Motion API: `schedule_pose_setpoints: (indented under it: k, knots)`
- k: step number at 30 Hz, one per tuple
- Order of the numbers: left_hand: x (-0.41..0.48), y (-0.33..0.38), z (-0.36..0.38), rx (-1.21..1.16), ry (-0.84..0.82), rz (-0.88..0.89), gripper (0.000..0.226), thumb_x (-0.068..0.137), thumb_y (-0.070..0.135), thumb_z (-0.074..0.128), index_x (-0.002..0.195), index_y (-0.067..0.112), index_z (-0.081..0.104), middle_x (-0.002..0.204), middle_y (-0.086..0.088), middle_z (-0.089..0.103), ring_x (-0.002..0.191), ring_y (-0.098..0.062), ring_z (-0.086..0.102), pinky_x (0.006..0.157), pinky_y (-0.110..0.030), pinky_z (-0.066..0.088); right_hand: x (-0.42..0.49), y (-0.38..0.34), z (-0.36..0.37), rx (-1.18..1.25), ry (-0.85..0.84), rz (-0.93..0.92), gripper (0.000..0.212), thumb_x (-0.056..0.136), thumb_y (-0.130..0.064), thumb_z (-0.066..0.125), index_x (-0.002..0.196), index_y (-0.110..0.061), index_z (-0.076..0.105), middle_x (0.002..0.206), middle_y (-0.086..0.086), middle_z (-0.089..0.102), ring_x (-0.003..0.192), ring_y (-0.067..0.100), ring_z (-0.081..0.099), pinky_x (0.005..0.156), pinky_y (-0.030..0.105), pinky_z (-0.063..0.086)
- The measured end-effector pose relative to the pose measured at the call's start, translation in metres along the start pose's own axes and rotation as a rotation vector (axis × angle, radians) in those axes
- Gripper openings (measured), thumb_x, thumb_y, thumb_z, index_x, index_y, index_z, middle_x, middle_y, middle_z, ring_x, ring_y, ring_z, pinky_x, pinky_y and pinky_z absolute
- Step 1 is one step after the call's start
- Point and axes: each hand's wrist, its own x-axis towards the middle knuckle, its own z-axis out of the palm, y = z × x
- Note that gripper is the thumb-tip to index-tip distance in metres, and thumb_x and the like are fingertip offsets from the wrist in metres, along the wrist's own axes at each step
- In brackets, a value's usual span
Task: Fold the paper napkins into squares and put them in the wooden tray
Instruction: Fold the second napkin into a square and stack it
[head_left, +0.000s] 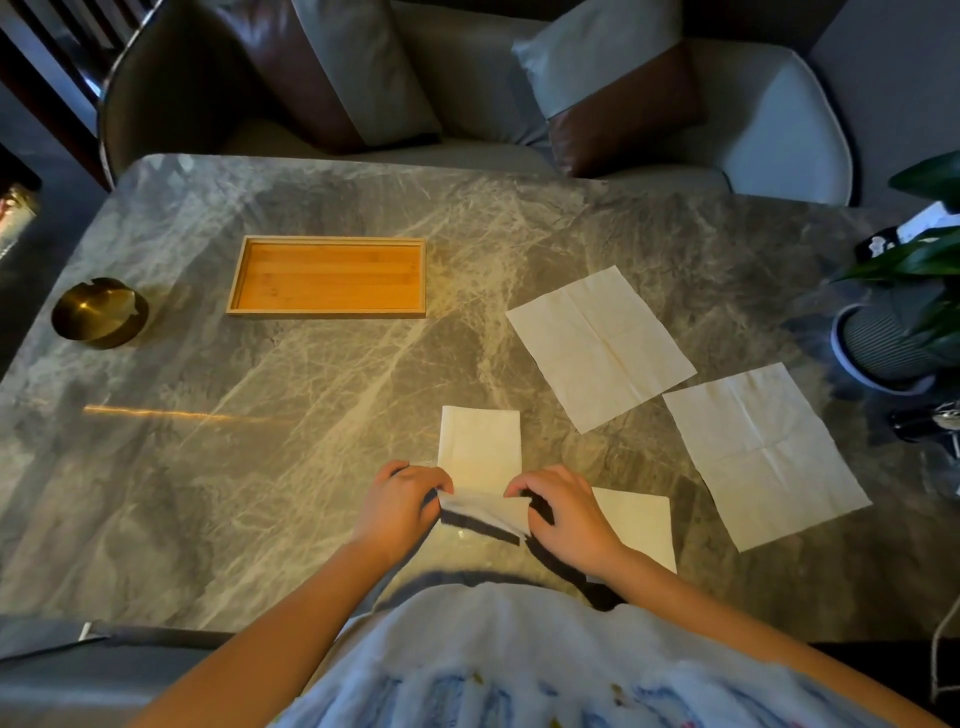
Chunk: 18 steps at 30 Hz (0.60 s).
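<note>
A white paper napkin (479, 449), folded to a narrow strip, lies in front of me on the marble table. My left hand (402, 501) and my right hand (563, 512) each pinch a near corner of it and lift the near edge off the table. Another napkin (639, 525) lies partly under my right hand. Two unfolded napkins, one at the right middle (600, 348) and one further right (763, 454), lie flat. The wooden tray (327, 312) stands far left with nothing in it.
A brass ashtray (98, 312) sits near the table's left edge. A potted plant (893, 332) and dark small items (930, 423) stand at the right edge. Cushioned chairs (779, 119) are behind the table.
</note>
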Motion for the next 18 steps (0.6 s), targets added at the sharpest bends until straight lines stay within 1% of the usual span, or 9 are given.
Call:
schedule_pose_setpoints:
  k: [1, 3, 5, 6, 8, 10, 12, 14, 18]
  knots:
    - [-0.002, 0.000, 0.000, 0.011, -0.010, 0.000, 0.016, 0.088, 0.018, 0.054, 0.095, 0.025, 0.067, 0.095, 0.007, 0.071, 0.092, -0.019, 0.056, 0.085, -0.021, 0.031, -0.003, 0.002, 0.000, -0.036, -0.026, 0.000, 0.032, 0.084, -0.014, 0.056, 0.109, -0.036, 0.060, 0.103, -0.021, 0.055, 0.104, 0.004, 0.043, 0.095, 0.025, 0.032]
    - [-0.006, -0.001, -0.002, 0.015, -0.026, 0.014, 0.017, 0.091, 0.020, 0.050, 0.097, 0.026, 0.065, 0.093, 0.007, 0.070, 0.091, -0.016, 0.057, 0.089, -0.024, 0.034, -0.007, 0.006, 0.001, -0.092, -0.078, 0.023, 0.033, 0.086, -0.024, 0.059, 0.117, -0.033, 0.059, 0.107, -0.012, 0.055, 0.105, 0.010, 0.045, 0.094, 0.024, 0.033]
    - [-0.009, -0.002, -0.003, 0.003, -0.038, 0.024, 0.017, 0.092, 0.022, 0.049, 0.098, 0.024, 0.065, 0.092, 0.006, 0.071, 0.088, -0.016, 0.060, 0.094, -0.028, 0.038, -0.009, 0.008, 0.005, -0.108, -0.097, 0.057, 0.030, 0.088, -0.034, 0.060, 0.117, -0.027, 0.062, 0.107, -0.007, 0.054, 0.103, 0.015, 0.049, 0.089, 0.023, 0.037]
    - [-0.011, -0.002, -0.003, -0.005, -0.043, 0.022, 0.017, 0.093, 0.024, 0.049, 0.098, 0.023, 0.065, 0.091, 0.005, 0.071, 0.086, -0.017, 0.062, 0.093, -0.030, 0.040, -0.009, 0.008, 0.006, -0.105, -0.086, 0.066, 0.030, 0.088, -0.036, 0.061, 0.116, -0.025, 0.064, 0.106, -0.005, 0.056, 0.100, 0.017, 0.052, 0.086, 0.024, 0.040]
    - [-0.013, -0.001, -0.003, -0.030, -0.049, 0.008, 0.020, 0.094, 0.028, 0.049, 0.098, 0.019, 0.066, 0.087, 0.001, 0.072, 0.083, -0.020, 0.063, 0.087, -0.033, 0.044, -0.008, 0.006, 0.010, -0.079, -0.034, 0.083, 0.027, 0.090, -0.037, 0.060, 0.112, -0.023, 0.067, 0.099, 0.000, 0.061, 0.090, 0.018, 0.056, 0.077, 0.026, 0.045]
    - [-0.015, 0.000, -0.003, -0.062, -0.037, -0.027, 0.022, 0.094, 0.030, 0.050, 0.100, 0.017, 0.066, 0.086, -0.001, 0.072, 0.080, -0.021, 0.064, 0.082, -0.034, 0.047, -0.006, 0.002, 0.011, -0.038, 0.012, 0.114, 0.021, 0.090, -0.035, 0.059, 0.103, -0.022, 0.067, 0.088, 0.001, 0.062, 0.081, 0.017, 0.057, 0.070, 0.027, 0.047]
    - [-0.016, 0.001, -0.003, -0.089, -0.029, -0.085, 0.023, 0.093, 0.031, 0.051, 0.101, 0.016, 0.066, 0.084, 0.000, 0.071, 0.077, -0.020, 0.063, 0.077, -0.034, 0.049, -0.004, 0.000, 0.013, 0.018, 0.016, 0.141, 0.016, 0.089, -0.033, 0.057, 0.095, -0.021, 0.065, 0.081, -0.001, 0.063, 0.076, 0.014, 0.057, 0.069, 0.032, 0.050]
    - [-0.016, 0.001, -0.003, -0.110, -0.045, -0.152, 0.021, 0.092, 0.032, 0.052, 0.096, 0.015, 0.064, 0.078, 0.001, 0.069, 0.073, -0.018, 0.062, 0.069, -0.033, 0.050, -0.002, -0.002, 0.013, 0.085, 0.009, 0.170, 0.012, 0.088, -0.031, 0.058, 0.091, -0.021, 0.063, 0.077, -0.003, 0.065, 0.075, 0.014, 0.059, 0.070, 0.035, 0.052]
    - [-0.013, 0.003, -0.001, -0.203, -0.097, -0.260, 0.020, 0.092, 0.031, 0.052, 0.086, 0.014, 0.061, 0.070, -0.002, 0.063, 0.069, -0.020, 0.061, 0.065, -0.037, 0.048, 0.004, -0.005, 0.011, 0.203, 0.012, 0.229, 0.012, 0.090, -0.025, 0.061, 0.089, -0.013, 0.060, 0.074, 0.002, 0.068, 0.073, 0.020, 0.063, 0.073, 0.037, 0.051]
